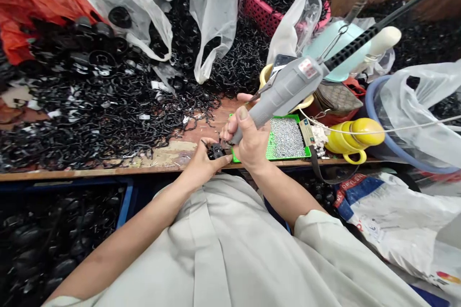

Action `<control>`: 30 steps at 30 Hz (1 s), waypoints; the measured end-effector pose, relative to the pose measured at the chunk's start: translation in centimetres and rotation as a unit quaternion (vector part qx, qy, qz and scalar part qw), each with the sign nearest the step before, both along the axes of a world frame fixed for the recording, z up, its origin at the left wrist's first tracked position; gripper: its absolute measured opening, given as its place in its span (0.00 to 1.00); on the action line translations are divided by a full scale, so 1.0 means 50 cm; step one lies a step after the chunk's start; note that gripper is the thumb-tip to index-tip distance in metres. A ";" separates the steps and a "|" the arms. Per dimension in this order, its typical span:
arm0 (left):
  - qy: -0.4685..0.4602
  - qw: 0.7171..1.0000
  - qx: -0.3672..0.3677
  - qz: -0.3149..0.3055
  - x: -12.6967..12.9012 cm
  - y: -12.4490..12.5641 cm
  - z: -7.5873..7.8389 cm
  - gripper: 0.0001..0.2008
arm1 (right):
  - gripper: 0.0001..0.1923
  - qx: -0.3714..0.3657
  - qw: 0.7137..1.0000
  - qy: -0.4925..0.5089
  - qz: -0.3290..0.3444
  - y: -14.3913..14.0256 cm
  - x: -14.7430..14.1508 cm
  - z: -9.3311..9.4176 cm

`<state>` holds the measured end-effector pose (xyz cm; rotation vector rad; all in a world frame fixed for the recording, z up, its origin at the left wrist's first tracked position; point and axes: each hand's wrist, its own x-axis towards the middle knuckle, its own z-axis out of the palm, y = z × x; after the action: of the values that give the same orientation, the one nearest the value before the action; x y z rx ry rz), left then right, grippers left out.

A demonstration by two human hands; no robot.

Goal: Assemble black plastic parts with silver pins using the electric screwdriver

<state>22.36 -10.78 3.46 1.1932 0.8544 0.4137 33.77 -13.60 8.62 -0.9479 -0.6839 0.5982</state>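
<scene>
My right hand (250,141) is wrapped round a grey electric screwdriver (284,91), held at a slant with its lower end pointing down and left. A spring and a black cable run from its upper end. Between the fingers and thumb of my left hand (201,160) is a small black plastic part (216,151), close to the table's front edge. The screwdriver's lower end is just right of this part; whether they touch I cannot tell. Behind my right hand lies a green tray (308,152) with many tiny silvery screws (286,136).
Thin black pieces (144,115) cover the table's left and back. A pink basket (264,12) stands at the back, near plastic bags (216,14). To the right are a yellow bottle (355,134) and a blue tub (374,105). A blue crate (127,201) sits below left.
</scene>
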 end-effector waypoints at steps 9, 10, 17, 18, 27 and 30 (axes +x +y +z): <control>-0.029 0.999 0.024 0.021 -0.011 -0.002 -0.008 0.29 | 0.18 -0.075 0.996 -0.027 0.041 0.028 -0.037 -0.035; -0.024 0.999 0.023 0.018 -0.012 -0.002 -0.009 0.28 | 0.18 -0.074 0.996 -0.028 0.044 0.031 -0.039 -0.037; 0.011 0.999 -0.032 -0.003 -0.020 -0.001 -0.004 0.16 | 0.23 -0.052 0.997 -0.050 0.018 0.037 -0.037 -0.016; 0.011 0.999 -0.039 -0.004 -0.020 0.000 -0.004 0.15 | 0.23 -0.056 0.997 -0.055 0.013 0.035 -0.036 -0.011; -0.006 1.000 -0.026 -0.014 -0.019 0.001 -0.010 0.18 | 0.20 -0.045 0.998 -0.046 0.022 0.037 -0.037 -0.017; -0.025 0.999 -0.018 -0.020 -0.021 0.001 -0.013 0.21 | 0.21 -0.056 0.997 -0.048 0.027 0.039 -0.039 -0.023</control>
<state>21.33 -10.74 2.83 1.1600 0.7918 0.3924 31.83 -11.64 7.45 -1.0704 -0.7692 0.6477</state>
